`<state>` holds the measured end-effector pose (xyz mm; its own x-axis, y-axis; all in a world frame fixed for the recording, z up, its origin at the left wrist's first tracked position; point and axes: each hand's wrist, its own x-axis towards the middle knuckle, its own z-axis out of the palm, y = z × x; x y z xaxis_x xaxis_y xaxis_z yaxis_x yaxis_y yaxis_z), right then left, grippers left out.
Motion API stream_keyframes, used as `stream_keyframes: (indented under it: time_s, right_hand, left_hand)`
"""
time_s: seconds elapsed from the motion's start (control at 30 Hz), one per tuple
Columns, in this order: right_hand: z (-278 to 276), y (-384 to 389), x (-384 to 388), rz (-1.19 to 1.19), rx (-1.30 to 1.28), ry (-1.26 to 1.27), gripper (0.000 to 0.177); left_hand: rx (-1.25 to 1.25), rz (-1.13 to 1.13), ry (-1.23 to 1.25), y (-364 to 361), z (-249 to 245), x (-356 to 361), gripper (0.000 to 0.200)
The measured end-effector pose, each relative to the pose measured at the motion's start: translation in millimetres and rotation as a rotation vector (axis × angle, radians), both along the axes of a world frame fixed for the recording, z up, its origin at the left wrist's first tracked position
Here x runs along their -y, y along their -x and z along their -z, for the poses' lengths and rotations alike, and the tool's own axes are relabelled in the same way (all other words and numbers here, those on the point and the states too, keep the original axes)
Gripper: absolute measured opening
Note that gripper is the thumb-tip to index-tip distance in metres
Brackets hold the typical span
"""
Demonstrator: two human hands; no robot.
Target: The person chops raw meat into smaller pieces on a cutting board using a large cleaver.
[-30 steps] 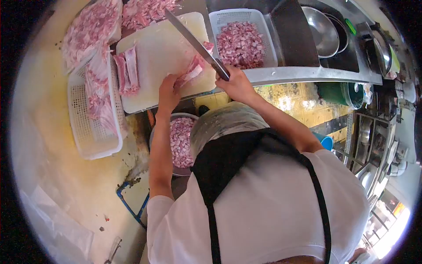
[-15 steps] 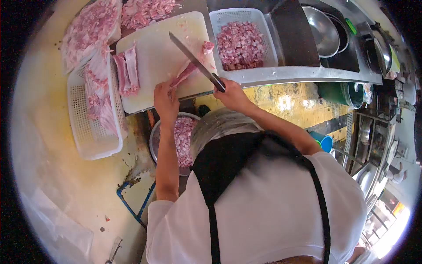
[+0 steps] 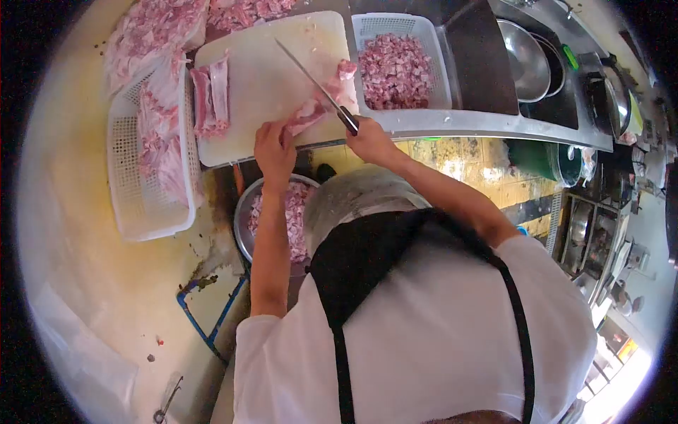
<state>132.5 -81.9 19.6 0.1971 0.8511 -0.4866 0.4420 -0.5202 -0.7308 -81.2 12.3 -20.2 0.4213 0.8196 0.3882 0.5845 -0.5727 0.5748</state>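
Observation:
My right hand [image 3: 371, 141] is closed around the dark handle of a long knife [image 3: 309, 79]. Its blade, seen almost edge-on, crosses a strip of raw meat [image 3: 305, 117] near the front right of the white cutting board [image 3: 265, 60]. The fingers of my left hand [image 3: 275, 154] are bent and hold the near end of that strip. Beyond the blade, a small cut piece of meat [image 3: 346, 69] lies by the board's right edge. Two or so ribbed strips of meat [image 3: 210, 95] lie side by side at the board's left edge.
To the right stands a white basket [image 3: 443, 63] of diced meat, to the left another basket [image 3: 116, 169] with larger slabs. A metal bowl [image 3: 240, 233] of meat pieces sits below the board. Large meat slabs [image 3: 152, 35] lie at the back left; steel bowls [image 3: 526, 60] are at right.
The knife blade has turned from showing its broad side to nearly edge-on over the strip. Both hands stay in about the same places, and the whole view has shifted slightly.

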Motion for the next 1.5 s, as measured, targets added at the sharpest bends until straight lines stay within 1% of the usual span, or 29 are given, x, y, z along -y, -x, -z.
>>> stream_keyframes:
  time_s: [0.03,0.1,0.17,0.23,0.3,0.33,0.37,0.43,0.5,0.57,0.63,0.7,0.73,0.77,0.8,0.83,0.87,0.9,0.97,1.0,1.07,1.13,1.17,1.23,1.27,1.3,1.37,1.43,1.5]
  right_hand:
    - [13.7,-2.4,-1.0,0.029,0.044,-0.076,0.032]
    - [5.2,-7.3,1.7,0.018,0.028,-0.131,0.031]
    - [-8.7,-19.1,-15.4,-0.007,0.029,-0.228,0.03]
    - [-20.2,-18.9,-19.4,0.092,0.169,-0.438,0.027]
    - [-91.3,-15.7,-31.6,0.205,0.201,-0.633,0.028]
    - [-143.2,-14.1,-33.4,0.247,0.09,-0.672,0.022]
    - [-175.5,-12.9,-34.3,0.29,-0.021,-0.71,0.017]
    - [-157.8,-5.3,-37.4,0.286,-0.032,-0.709,0.019]
    - [-115.0,11.0,-35.0,0.299,-0.043,-0.711,0.025]
    - [-61.2,23.4,-25.9,0.307,-0.048,-0.722,0.031]
    - [35.8,15.2,2.3,-0.069,-0.011,-0.036,0.03]
    - [15.0,1.4,-3.2,-0.052,-0.021,-0.046,0.03]
    - [-1.0,-1.2,4.7,-0.032,-0.031,-0.024,0.031]
    - [-16.1,-4.9,2.0,0.088,-0.079,0.038,0.03]
    - [-7.1,-14.8,-2.2,0.091,-0.066,0.02,0.03]
    - [12.0,-21.3,2.0,0.082,0.061,-0.168,0.028]
    - [5.7,-17.7,4.5,0.072,0.184,-0.35,0.026]
    - [-2.2,-20.2,2.9,0.074,0.174,-0.278,0.028]
    - [-22.7,-25.4,-6.5,0.096,0.143,-0.295,0.028]
    - [-39.1,-27.4,-14.6,0.108,0.109,-0.311,0.028]
    - [-104.0,-19.5,-28.4,0.217,0.205,-0.712,0.028]
    - [-152.1,-23.1,-40.1,0.237,-0.026,-0.723,0.029]
    - [-150.8,-21.0,-40.7,0.242,-0.028,-0.721,0.029]
    - [-148.5,-12.3,-47.5,0.239,-0.055,-0.927,0.026]
    - [-119.0,-3.5,-45.8,0.261,0.121,-0.89,0.025]
    - [-71.3,3.8,-39.9,0.278,0.297,-0.852,0.023]
    - [5.5,-13.8,-18.3,-0.048,-0.125,0.197,0.024]
    - [32.5,-9.4,6.6,0.028,0.105,-0.192,0.022]
    - [11.2,-18.8,6.3,0.034,0.075,-0.191,0.021]
  left_hand:
    - [-0.02,-0.011,-0.031,-2.1,-0.2,-6.3,0.023]
    - [-0.047,-0.003,-0.032,-2.3,-5.3,7.5,0.023]
    - [0.211,-0.105,0.138,-7.5,-13.2,7.6,0.023]
    - [0.133,-0.06,0.076,1.6,-13.7,11.9,0.023]
    - [0.063,-0.023,0.02,4.9,-12.0,12.0,0.022]
    - [0.002,-0.021,0.057,7.5,-12.3,12.6,0.022]
    - [-0.059,-0.018,0.091,9.9,-12.2,13.6,0.022]
    - [-0.003,-0.03,0.137,7.5,-10.9,16.1,0.022]
    - [0.052,-0.033,0.181,9.1,-7.1,14.8,0.023]
    - [0.014,0.016,0.032,10.3,-2.2,10.8,0.026]
    - [0.018,0.01,0.05,5.6,-11.3,18.1,0.028]
    - [0.02,0.011,0.061,5.5,-14.9,12.9,0.031]
    - [0.01,0.011,0.143,11.5,-13.7,18.2,0.033]
    - [0.014,0.01,0.2,8.0,-11.8,13.5,0.035]
    - [0.027,0.016,0.183,-1.1,-6.3,4.5,0.035]
    - [0.032,0.042,0.125,-6.1,0.2,1.7,0.035]
    - [0.032,0.068,0.072,-8.5,1.4,2.2,0.036]
    - [0.031,0.07,0.067,-13.4,2.4,-0.4,0.036]
    - [0.055,0.065,0.03,-27.0,3.0,0.2,0.034]
    - [0.062,0.059,0.028,-28.6,0.3,0.8,0.034]
    - [0.027,0.034,0.072,-22.3,-4.8,3.0,0.031]
    - [0.063,0.037,0.082,-17.1,5.9,0.8,0.027]
    - [0.108,0.045,0.085,-17.9,3.9,-0.1,0.024]
    - [0.159,0.016,0.135,-19.7,-0.3,3.7,0.021]
    - [0.215,-0.021,0.183,-22.0,-5.0,5.0,0.019]
    - [0.223,-0.021,0.177,-22.6,-7.2,3.1,0.019]
    - [0.021,-0.045,0.014,-17.1,-8.9,4.9,0.016]
    - [0.009,-0.028,0.005,-10.1,-0.8,1.6,0.016]
    - [-0.011,-0.02,0.025,-5.7,3.9,13.0,0.015]
